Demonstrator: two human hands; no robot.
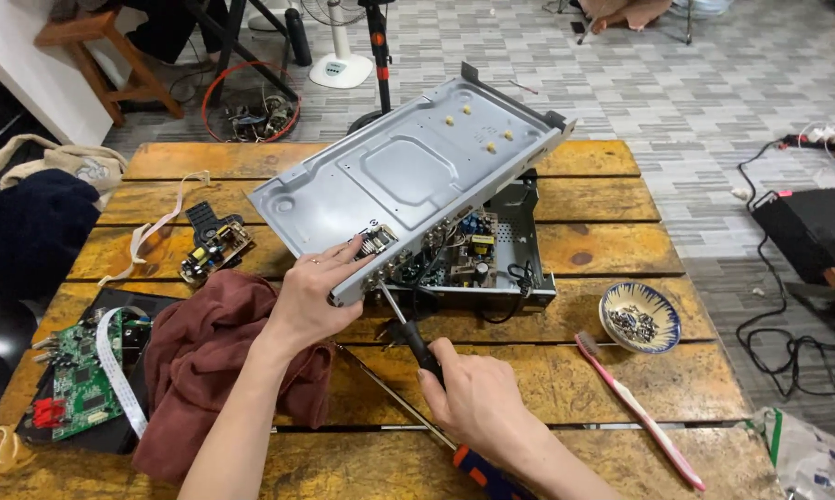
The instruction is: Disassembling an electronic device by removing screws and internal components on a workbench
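The left hand grips the tilted metal chassis at its near edge on the table. The right hand closes round a screwdriver, tip at the connector panel. Best to hold the chassis steady and keep the driver in line with the screw.

On the wooden desk: maroon cloth at left, green circuit board beside it, small power board behind, patterned bowl of screws, pink toothbrush nearby. On the floor, a white fan base.

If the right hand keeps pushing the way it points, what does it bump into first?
Probably the back edge of the tilted metal cover: the right hand aims its screwdriver up there, near the connectors; depth is hard to judge.
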